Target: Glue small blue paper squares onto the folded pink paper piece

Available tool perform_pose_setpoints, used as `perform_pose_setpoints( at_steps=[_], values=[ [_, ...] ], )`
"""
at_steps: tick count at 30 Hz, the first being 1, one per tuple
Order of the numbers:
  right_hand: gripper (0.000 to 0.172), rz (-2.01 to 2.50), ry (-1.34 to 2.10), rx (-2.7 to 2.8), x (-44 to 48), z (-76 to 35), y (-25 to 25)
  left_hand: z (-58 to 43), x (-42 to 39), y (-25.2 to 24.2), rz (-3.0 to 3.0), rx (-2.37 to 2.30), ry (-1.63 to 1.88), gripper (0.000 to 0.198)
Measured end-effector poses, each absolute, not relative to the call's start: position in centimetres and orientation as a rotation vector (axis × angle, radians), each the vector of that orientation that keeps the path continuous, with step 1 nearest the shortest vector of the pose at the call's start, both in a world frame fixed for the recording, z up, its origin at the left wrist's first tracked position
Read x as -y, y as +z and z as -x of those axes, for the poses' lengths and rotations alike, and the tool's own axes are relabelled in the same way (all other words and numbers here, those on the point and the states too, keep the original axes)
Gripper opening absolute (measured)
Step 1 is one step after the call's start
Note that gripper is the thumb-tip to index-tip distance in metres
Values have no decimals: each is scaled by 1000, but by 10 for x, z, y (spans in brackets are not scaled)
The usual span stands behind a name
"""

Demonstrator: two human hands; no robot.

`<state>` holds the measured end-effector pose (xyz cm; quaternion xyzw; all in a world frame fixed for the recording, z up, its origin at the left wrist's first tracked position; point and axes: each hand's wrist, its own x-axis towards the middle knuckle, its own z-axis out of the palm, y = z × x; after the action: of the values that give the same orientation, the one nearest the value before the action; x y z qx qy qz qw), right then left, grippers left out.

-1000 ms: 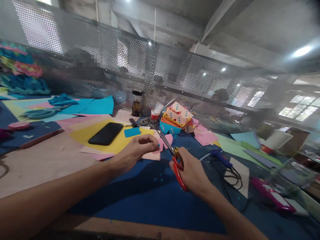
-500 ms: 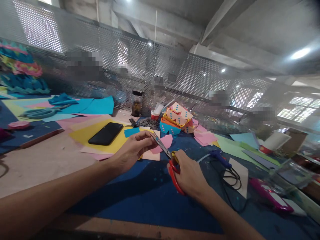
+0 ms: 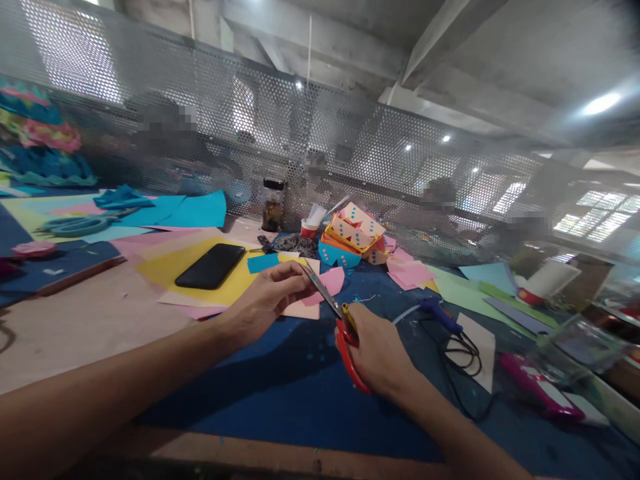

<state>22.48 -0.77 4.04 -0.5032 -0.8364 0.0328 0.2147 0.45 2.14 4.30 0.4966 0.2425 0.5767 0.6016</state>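
My right hand (image 3: 380,343) grips a pair of scissors (image 3: 327,293) by its red and yellow handles. The blades point up and to the left and look nearly closed. At their tips, my left hand (image 3: 273,293) is closed in a pinch. Whatever sits between its fingertips is too small or too hidden to make out. Beyond the left hand lie a blue paper strip (image 3: 263,263) and a pink paper piece (image 3: 332,281). Tiny blue scraps are scattered on the dark blue mat (image 3: 300,407) beneath the hands.
A black phone (image 3: 210,266) rests on yellow paper to the left. Folded paper pieces with blue dots (image 3: 357,230) are stacked at the back. On the right are a blue glue gun (image 3: 440,315) with its cord and a magenta device (image 3: 540,387). A perforated metal screen (image 3: 380,153) stands behind.
Both hands stay almost in place, with the scissors still at the left fingertips. A thin scrap now shows on the mat beyond the right hand. The view has shifted very slightly.
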Motion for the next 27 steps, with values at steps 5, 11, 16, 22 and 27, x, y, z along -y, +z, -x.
perform_pose_setpoints(
  at_steps=[5, 11, 16, 22, 27],
  values=[
    [13, 1376, 101, 2324, 7, -225, 39, -5, -23, 41, -1166, -543, 1337, 6],
    [14, 1391, 102, 2320, 8, -225, 39, -4, -21, 42, -1149, -547, 1339, 6],
    [14, 1399, 89, 2317, 7, -224, 37, -5, -21, 42, -1146, -539, 1339, 6],
    [12, 1402, 51, 2320, 7, -224, 36, -5, -21, 42, -1155, -546, 1337, 7],
    [9, 1440, 27, 2307, 9, -224, 38, -6, -21, 43, -1145, -560, 1348, 7]
  ],
)
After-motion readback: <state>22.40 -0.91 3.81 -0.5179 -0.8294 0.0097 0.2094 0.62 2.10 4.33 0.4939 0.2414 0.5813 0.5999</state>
